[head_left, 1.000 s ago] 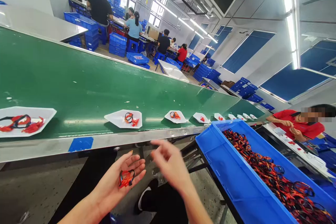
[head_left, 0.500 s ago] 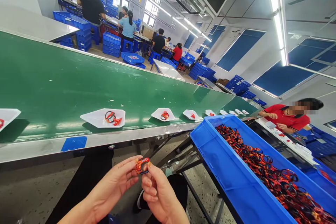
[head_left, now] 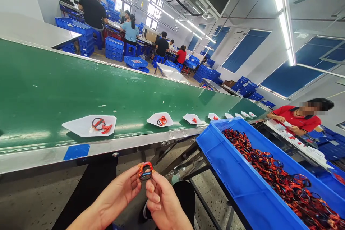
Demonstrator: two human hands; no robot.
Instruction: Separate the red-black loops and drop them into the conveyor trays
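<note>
1. Now pinching the red-and-black band (head_left: pixel 146 165) between both hands — no longer letting it lie on an open left palm, as a second ago. Found in front of the metal rail (head_left: pixel 107 146), apart from it.
2. With left hand (head_left: pixel 118 190), gripping the band's left side by the tips of thumb and forefinger; leaving the other fingers loosely curled.
3. With right hand (head_left: pixel 163 192), gripping the opposite side between thumb and forefinger, after being well apart from it a second ago; folding the remaining fingers toward the palm.
4. Compared with half a second ago, turned more toward the camera, showing a rounder opening with a bluish strip across it, too small to identify.
5. As a judgement, means working the band with both sets of fingertips rather than carrying it — a finer hold, better for steering its angle.
6. On the green belt (head_left: pixel 81 82), shifted leftward past the blue patch (head_left: pixel 77 152) within that half second: the nearest white tray (head_left: pixel 78 126), bearing a similar looped piece, and the next white tray (head_left: pixel 152 119), also loaded.
7. To the right, a blue bin (head_left: pixel 231 165) with a heap of bands (head_left: pixel 269 172); beyond, a co-worker in red (head_left: pixel 309 124).
</note>
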